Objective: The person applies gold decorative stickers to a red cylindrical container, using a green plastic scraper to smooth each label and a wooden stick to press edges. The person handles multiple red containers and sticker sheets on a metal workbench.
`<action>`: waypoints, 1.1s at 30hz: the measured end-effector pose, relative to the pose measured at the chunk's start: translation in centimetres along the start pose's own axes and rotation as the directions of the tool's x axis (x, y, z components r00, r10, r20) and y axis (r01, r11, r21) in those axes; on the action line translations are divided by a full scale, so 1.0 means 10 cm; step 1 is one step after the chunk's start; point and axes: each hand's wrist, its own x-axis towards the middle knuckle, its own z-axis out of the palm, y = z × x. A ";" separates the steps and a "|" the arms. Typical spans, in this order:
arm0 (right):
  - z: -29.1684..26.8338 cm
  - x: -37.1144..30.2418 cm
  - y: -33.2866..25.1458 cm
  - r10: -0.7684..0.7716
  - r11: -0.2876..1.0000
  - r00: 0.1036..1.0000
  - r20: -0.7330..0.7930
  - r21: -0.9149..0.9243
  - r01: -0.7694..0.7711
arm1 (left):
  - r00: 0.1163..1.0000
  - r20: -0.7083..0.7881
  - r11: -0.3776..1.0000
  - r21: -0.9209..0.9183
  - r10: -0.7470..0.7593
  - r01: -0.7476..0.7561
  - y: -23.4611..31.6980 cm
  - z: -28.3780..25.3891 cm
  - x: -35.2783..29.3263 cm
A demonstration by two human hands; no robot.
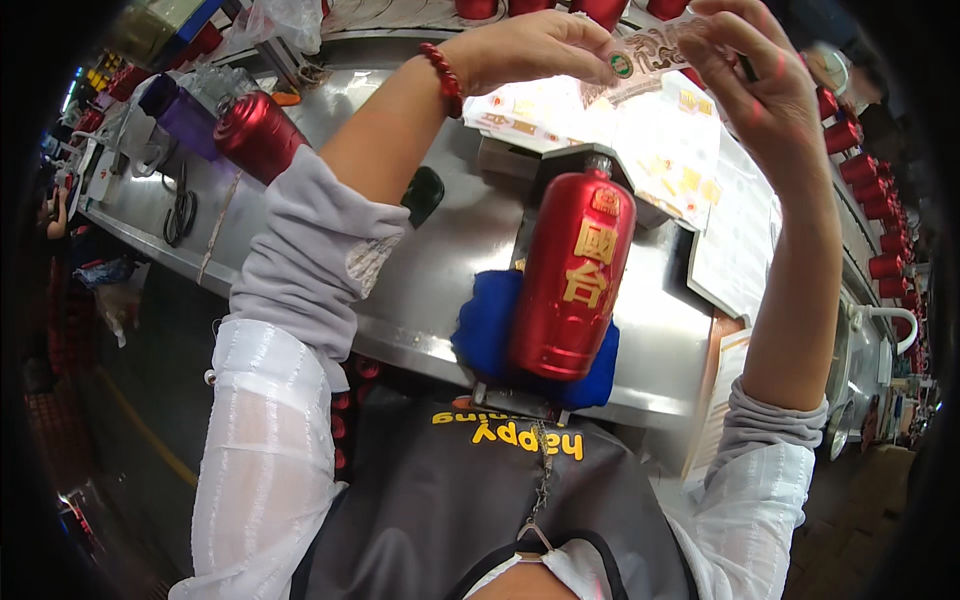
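Note:
My left hand (540, 48) pinches one end of a see-through printed label (650, 52) with a brown pattern and a round green mark. At the other end, the bent fingers of my right hand (755, 85) hold the same label, so it stretches between both hands above the far part of the bench. Nearer to me, a glossy red bottle (572, 290) with raised gold characters lies on a blue cloth (488, 318), its neck pointing away. Behind that bottle, white sheets with gold prints (650, 150) are spread out under my hands.
On the left of the metal bench (420, 290) are a second red bottle (260, 135), a purple bottle (180, 115) and a black cable (181, 212). A dark green object (424, 194) sits beside my left forearm. Rows of red bottles (880, 205) line the right side.

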 end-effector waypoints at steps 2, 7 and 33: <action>-0.06 -0.26 0.17 -0.086 0.994 0.995 -0.050 0.055 0.089 | 0.988 0.134 0.997 -0.005 -0.071 0.072 0.19 0.13 -0.25; -0.05 -1.15 -0.55 0.125 0.985 0.990 -0.072 0.129 -0.115 | 0.989 0.108 0.994 0.055 -0.099 0.093 0.65 0.77 -1.18; 0.70 -2.29 -0.66 0.581 0.701 0.813 0.039 0.483 -0.524 | 0.942 -0.081 0.945 -0.073 -0.325 0.320 0.10 1.40 -1.62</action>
